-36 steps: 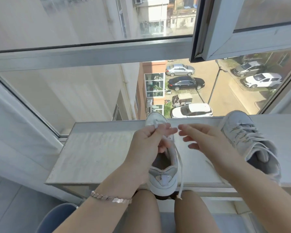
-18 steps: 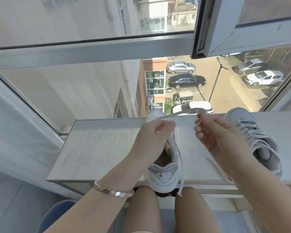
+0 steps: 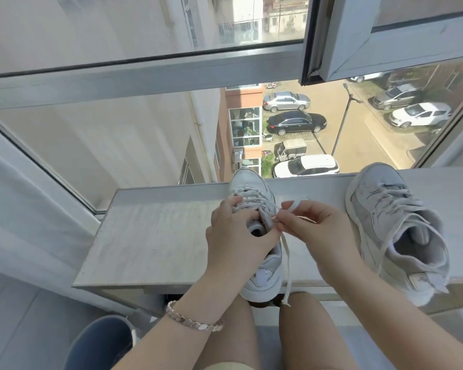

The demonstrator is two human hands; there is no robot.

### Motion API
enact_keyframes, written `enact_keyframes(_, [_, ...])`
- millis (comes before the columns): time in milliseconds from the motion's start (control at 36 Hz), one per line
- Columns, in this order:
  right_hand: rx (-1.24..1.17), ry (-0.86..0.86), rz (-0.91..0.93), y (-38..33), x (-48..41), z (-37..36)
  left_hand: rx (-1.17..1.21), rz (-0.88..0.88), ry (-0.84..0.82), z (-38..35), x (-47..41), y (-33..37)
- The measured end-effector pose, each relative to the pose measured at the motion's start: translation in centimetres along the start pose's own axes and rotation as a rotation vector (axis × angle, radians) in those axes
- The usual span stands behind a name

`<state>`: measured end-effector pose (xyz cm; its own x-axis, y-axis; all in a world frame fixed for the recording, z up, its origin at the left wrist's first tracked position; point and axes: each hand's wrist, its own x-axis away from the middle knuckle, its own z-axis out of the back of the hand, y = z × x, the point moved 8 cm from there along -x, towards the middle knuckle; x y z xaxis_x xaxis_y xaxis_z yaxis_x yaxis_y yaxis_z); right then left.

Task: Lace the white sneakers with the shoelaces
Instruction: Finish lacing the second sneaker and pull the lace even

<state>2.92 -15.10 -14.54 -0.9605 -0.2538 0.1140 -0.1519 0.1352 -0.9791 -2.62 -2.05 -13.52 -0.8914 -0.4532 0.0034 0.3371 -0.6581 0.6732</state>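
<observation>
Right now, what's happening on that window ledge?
A person is lacing a white sneaker that stands on the window ledge, toe toward the glass. The left hand grips its upper near the eyelets while the right hand pinches the shoelace beside them; the lace's free end dangles past the ledge's front edge. A second sneaker, with laces already in, lies to the right.

Left forearm (image 3: 171,340): bare along its whole visible length.
Left wrist: one bracelet (image 3: 193,320) of flat, overlapping metal links, pinkish-silver, glinting in the sun.
Right forearm (image 3: 385,319): bare along its visible length.
Left hand (image 3: 235,236): bare.
Right hand (image 3: 318,231): bare.
Left thigh (image 3: 230,340): bare; a pale yellowish hem (image 3: 225,366) crosses it at the bottom edge, garment type not determinable.
Right thigh (image 3: 310,335): bare.
</observation>
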Motion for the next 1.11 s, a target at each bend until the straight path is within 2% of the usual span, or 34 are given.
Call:
enact_keyframes(83, [-0.054,0.010,-0.020,0.3,-0.3,-0.4,0.159,0.016,-0.021,-0.2,-0.3,-0.4])
enact_keyframes(194, [0.037,0.027,0.012,0.4,-0.3,-0.3,0.273,0.016,-0.012,0.0,0.0,-0.9])
enact_keyframes(333, [0.127,0.063,0.038,1.1,-0.3,0.2,0.285,0.015,0.023,0.1,0.2,-1.2])
enact_keyframes(444, [0.076,0.059,0.019,1.4,-0.4,0.2,0.324,0.016,0.029,0.1,0.3,-1.3])
enact_keyframes(639, [0.114,-0.003,0.037,1.1,-0.8,-0.3,0.376,0.025,0.018,0.0,0.2,-1.4])
enact_keyframes(806, [0.249,-0.059,0.045,0.7,-1.0,-0.4,0.385,0.027,0.026,-0.2,0.1,-1.5])
enact_keyframes(1028, [0.290,0.036,0.021,0.6,-0.8,0.0,0.396,0.022,-0.007,-0.1,0.2,-1.5])
enact_keyframes(1111, [0.309,0.065,0.064,0.4,-0.5,0.1,0.397,0.016,-0.022,-0.1,0.2,-1.4])
